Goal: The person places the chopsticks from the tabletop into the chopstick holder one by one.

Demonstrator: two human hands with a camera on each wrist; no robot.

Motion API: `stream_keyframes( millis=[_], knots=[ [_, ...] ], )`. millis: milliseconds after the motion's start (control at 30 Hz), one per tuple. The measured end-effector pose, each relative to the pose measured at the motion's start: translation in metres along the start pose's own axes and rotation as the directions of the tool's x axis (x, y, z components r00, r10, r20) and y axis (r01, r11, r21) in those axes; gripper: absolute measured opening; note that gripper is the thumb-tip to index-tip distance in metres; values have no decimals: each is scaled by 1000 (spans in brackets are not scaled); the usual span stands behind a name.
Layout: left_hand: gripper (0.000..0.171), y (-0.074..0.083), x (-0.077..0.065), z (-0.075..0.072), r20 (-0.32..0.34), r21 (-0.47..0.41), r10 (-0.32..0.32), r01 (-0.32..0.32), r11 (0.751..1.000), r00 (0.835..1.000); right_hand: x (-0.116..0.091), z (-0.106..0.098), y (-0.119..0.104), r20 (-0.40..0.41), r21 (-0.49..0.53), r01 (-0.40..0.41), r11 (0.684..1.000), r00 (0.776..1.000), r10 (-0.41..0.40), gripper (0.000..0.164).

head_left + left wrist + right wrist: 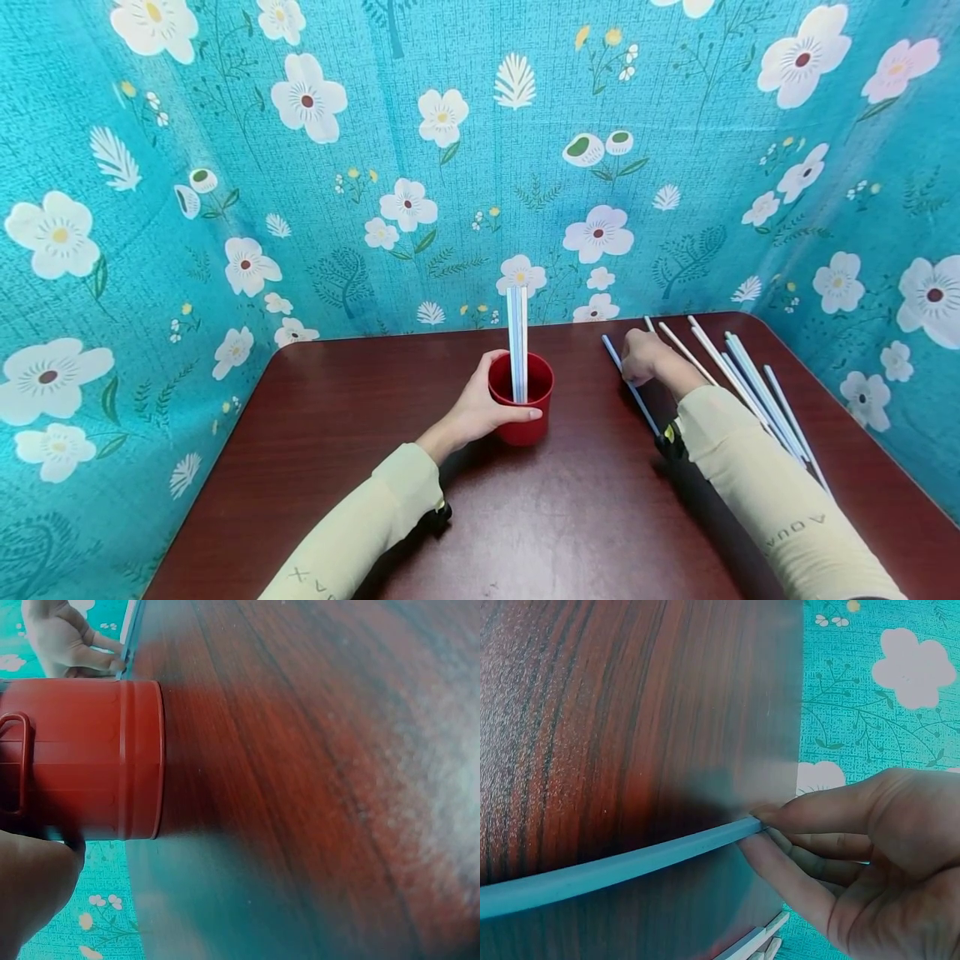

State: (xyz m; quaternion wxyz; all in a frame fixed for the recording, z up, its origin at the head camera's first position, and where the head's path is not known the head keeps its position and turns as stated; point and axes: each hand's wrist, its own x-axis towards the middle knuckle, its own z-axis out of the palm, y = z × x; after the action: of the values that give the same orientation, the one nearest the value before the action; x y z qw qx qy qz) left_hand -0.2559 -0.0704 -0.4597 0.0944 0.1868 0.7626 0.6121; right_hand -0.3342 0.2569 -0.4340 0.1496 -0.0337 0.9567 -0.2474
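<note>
On the table, my left hand (474, 410) grips a red cup (522, 429), its thumb along the near side. Several light blue and white sticks (517, 342) stand upright in that cup. In the left wrist view the cup (82, 757) shows a small loop on its side. To the right of the cup, my right hand (645, 358) pinches a thin blue stick (645, 410) between thumb and fingertips. The right wrist view shows this stick (622, 868) running low over the wood, with the thumb and forefinger (791, 881) at it.
Several pale and blue sticks (757, 392) lie side by side on the table's right, partly under my right sleeve (750, 467). The dark red-brown table (352, 417) backs onto a turquoise flowered cloth (480, 183) that also hangs on both sides.
</note>
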Motion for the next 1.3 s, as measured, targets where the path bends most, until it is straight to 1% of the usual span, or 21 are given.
stream_keyframes(
  millis=[167, 300, 367, 467, 533, 667, 767, 867, 933, 1033, 1100, 1233, 1267, 1300],
  knots=[
    [90, 0, -1, 0, 4, -6, 7, -7, 1000, 1000, -1, -1, -1, -61, -15, 62, 998, 996, -63, 7],
    [89, -1, 0, 1, -1, 2, 12, -12, 1000, 1000, -4, -3, -5, -133, -29, 108, 994, 985, -111, 9],
    [89, -1, 0, 1, -1, 4, 15, -15, 1000, 1000, -5, -4, -9, -173, -15, 115, 993, 978, -116, 8],
    [89, 1, -1, 1, 1, 2, 16, -16, 1000, 1000, -7, -4, -16, -235, 32, 127, 991, 965, -116, 2],
    [90, 1, -1, 1, 3, -2, 15, -15, 1000, 1000, -8, -5, -20, -266, 51, 143, 988, 956, -125, 4],
    [91, 0, 0, 1, 4, -8, 5, -5, 1000, 1000, -10, -6, -26, -320, 56, 168, 984, 937, -141, 8],
    [91, 1, 0, 1, 6, -12, -7, 7, 1000, 1000, -10, -6, -29, -359, 81, 163, 983, 925, -124, 9],
    [91, 2, 1, 2, 7, -11, -22, 22, 1000, 1000, -11, -7, -33, -401, 97, 169, 981, 909, -117, 10],
    [91, 2, 1, 2, 8, -11, -23, 23, 1000, 1000, -11, -9, -35, -431, 88, 184, 979, 893, -129, 11],
    [92, 1, 1, 1, 8, -11, -9, 9, 1000, 1000, -13, -12, -40, -485, 83, 209, 974, 863, -144, 11],
    [92, 2, 0, 1, 6, -9, 3, -3, 1000, 1000, -15, -15, -44, -528, 81, 223, 971, 836, -148, 11],
    [91, 2, -1, 1, 3, -6, 14, -14, 1000, 1000, -19, -19, -52, -613, 87, 256, 963, 776, -151, 13],
    [91, 2, -1, 1, 3, -6, 14, -14, 1000, 1000, -20, -21, -54, -628, 88, 263, 961, 763, -151, 13],
    [91, 2, -2, 1, 2, -6, 14, -14, 1000, 1000, -21, -22, -56, -638, 95, 271, 958, 755, -151, 13]
  ],
)
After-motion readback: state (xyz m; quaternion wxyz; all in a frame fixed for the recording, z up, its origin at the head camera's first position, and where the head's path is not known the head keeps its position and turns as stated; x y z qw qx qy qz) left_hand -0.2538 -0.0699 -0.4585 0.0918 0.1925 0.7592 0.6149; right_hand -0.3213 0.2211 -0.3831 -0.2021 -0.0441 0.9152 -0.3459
